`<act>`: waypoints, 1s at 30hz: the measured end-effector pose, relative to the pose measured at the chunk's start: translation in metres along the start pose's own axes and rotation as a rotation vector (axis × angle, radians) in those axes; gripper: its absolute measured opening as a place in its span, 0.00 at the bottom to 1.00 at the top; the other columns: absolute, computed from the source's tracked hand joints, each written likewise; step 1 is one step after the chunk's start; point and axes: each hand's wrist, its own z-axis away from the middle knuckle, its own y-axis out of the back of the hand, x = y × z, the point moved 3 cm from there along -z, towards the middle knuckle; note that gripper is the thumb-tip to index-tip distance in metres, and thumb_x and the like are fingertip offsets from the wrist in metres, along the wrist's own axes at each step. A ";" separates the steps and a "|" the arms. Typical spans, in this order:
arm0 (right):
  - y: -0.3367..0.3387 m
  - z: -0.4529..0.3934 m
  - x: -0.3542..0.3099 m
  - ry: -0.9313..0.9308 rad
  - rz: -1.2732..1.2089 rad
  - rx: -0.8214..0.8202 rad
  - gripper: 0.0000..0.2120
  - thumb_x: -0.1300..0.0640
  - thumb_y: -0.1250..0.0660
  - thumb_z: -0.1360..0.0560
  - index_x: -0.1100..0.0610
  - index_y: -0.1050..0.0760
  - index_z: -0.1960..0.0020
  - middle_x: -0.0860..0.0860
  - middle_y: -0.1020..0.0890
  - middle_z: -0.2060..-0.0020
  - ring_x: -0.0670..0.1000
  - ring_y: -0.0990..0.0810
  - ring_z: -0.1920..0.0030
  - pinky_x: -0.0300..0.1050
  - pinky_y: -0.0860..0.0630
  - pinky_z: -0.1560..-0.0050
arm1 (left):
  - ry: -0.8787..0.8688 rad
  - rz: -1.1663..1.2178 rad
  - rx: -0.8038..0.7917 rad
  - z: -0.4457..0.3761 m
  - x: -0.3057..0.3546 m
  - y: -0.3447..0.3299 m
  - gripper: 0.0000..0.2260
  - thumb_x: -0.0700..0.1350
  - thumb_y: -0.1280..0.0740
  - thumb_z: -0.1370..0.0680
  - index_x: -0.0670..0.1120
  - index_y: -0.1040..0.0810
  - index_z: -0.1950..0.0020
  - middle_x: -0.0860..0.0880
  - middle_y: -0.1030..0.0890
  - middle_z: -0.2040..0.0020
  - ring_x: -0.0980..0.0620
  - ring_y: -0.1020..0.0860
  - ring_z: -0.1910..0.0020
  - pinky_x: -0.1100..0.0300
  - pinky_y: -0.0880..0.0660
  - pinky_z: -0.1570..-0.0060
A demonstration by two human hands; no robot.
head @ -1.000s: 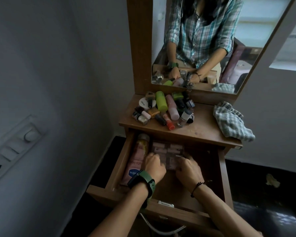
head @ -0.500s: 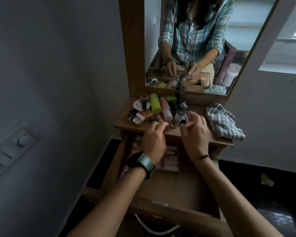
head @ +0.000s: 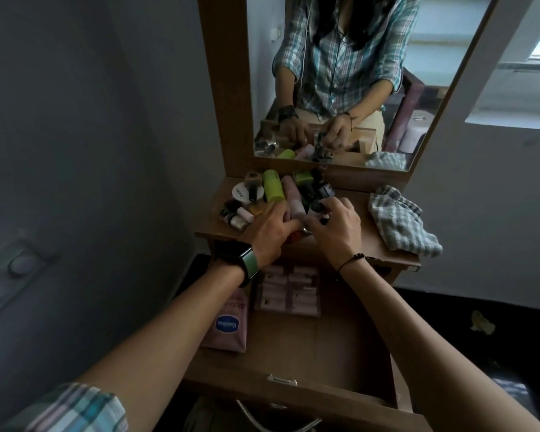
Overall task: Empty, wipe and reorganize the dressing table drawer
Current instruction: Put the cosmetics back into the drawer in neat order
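Note:
The wooden drawer [head: 293, 397] stands pulled out below the dressing table top [head: 384, 257]. Inside lie a pink Vaseline tube [head: 228, 322] at the left and a flat pink set of lipsticks [head: 289, 289] at the back. A pile of cosmetics sits on the top, with a green bottle [head: 273, 190] and a pink bottle [head: 293, 198] among them. My left hand [head: 272, 232] rests on the pile's near edge, fingers stretched onto the pink bottle. My right hand [head: 337, 226] is closed around a small dark-capped bottle [head: 318, 208].
A checked cloth [head: 399, 222] lies crumpled on the right of the table top. The mirror [head: 340, 88] rises behind the pile. A wall [head: 91, 151] with a switch plate is close on the left. The floor [head: 480, 325] at the right has a scrap on it.
Both hands left the lipstick set in the drawer and rose to the cosmetics pile on the table top. My right hand closed on a small bottle there.

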 end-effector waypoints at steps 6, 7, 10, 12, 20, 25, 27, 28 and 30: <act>0.008 0.008 0.004 0.041 -0.020 0.065 0.13 0.59 0.32 0.29 0.61 0.24 0.46 0.55 0.21 0.49 0.54 0.23 0.49 0.40 0.31 0.53 | -0.077 0.077 0.117 -0.001 0.002 0.004 0.10 0.33 0.30 0.31 0.43 0.19 0.52 0.40 0.22 0.55 0.45 0.26 0.58 0.60 0.31 0.61; 0.013 0.011 0.004 0.050 -0.035 0.082 0.11 0.59 0.32 0.29 0.61 0.24 0.47 0.55 0.20 0.50 0.54 0.22 0.50 0.41 0.30 0.54 | -0.085 0.099 0.166 0.000 0.004 0.008 0.08 0.35 0.31 0.29 0.43 0.20 0.51 0.40 0.21 0.54 0.47 0.27 0.57 0.59 0.29 0.60; 0.037 0.031 0.007 0.080 -0.070 0.145 0.09 0.59 0.31 0.28 0.59 0.25 0.49 0.54 0.19 0.59 0.52 0.22 0.59 0.43 0.28 0.59 | -0.078 0.150 0.305 0.008 0.016 0.026 0.10 0.38 0.34 0.27 0.47 0.25 0.47 0.45 0.26 0.53 0.52 0.30 0.56 0.60 0.27 0.61; 0.055 0.053 0.017 0.064 -0.056 0.186 0.08 0.59 0.31 0.29 0.58 0.25 0.51 0.52 0.20 0.64 0.51 0.23 0.63 0.43 0.29 0.61 | -0.046 0.158 0.363 0.022 0.029 0.038 0.15 0.37 0.33 0.27 0.50 0.29 0.44 0.48 0.28 0.56 0.53 0.30 0.60 0.64 0.29 0.64; 0.041 0.088 0.071 -0.100 -0.016 -0.030 0.07 0.61 0.30 0.31 0.56 0.25 0.55 0.52 0.16 0.64 0.54 0.17 0.63 0.58 0.21 0.58 | 0.440 0.923 0.076 0.070 0.073 0.029 0.21 0.32 0.41 0.27 0.58 0.23 0.49 0.48 0.20 0.57 0.56 0.22 0.65 0.65 0.22 0.63; 0.038 0.092 0.077 -0.125 0.068 0.032 0.08 0.60 0.31 0.30 0.59 0.24 0.52 0.55 0.17 0.60 0.57 0.18 0.58 0.46 0.25 0.58 | 0.591 0.902 -0.335 0.075 0.090 -0.004 0.11 0.41 0.39 0.21 0.47 0.23 0.41 0.47 0.19 0.58 0.52 0.20 0.65 0.59 0.22 0.58; 0.035 0.094 0.078 -0.121 0.112 0.017 0.06 0.60 0.32 0.29 0.59 0.24 0.52 0.55 0.17 0.58 0.57 0.18 0.56 0.45 0.27 0.57 | 0.505 0.681 -0.416 0.066 0.094 -0.024 0.14 0.42 0.40 0.21 0.46 0.24 0.37 0.44 0.17 0.47 0.46 0.19 0.51 0.60 0.25 0.47; 0.034 0.095 0.079 -0.116 0.132 0.009 0.06 0.60 0.32 0.28 0.59 0.24 0.52 0.56 0.16 0.58 0.58 0.18 0.56 0.45 0.27 0.57 | 0.461 0.585 -0.466 0.060 0.097 -0.035 0.15 0.42 0.40 0.21 0.45 0.25 0.36 0.42 0.19 0.42 0.44 0.21 0.44 0.59 0.29 0.42; 0.034 0.095 0.080 -0.108 0.171 0.001 0.06 0.59 0.33 0.28 0.59 0.25 0.51 0.57 0.16 0.58 0.60 0.19 0.55 0.48 0.26 0.56 | 0.413 0.434 -0.578 0.049 0.100 -0.056 0.16 0.39 0.41 0.22 0.45 0.25 0.35 0.36 0.22 0.40 0.39 0.25 0.40 0.54 0.31 0.41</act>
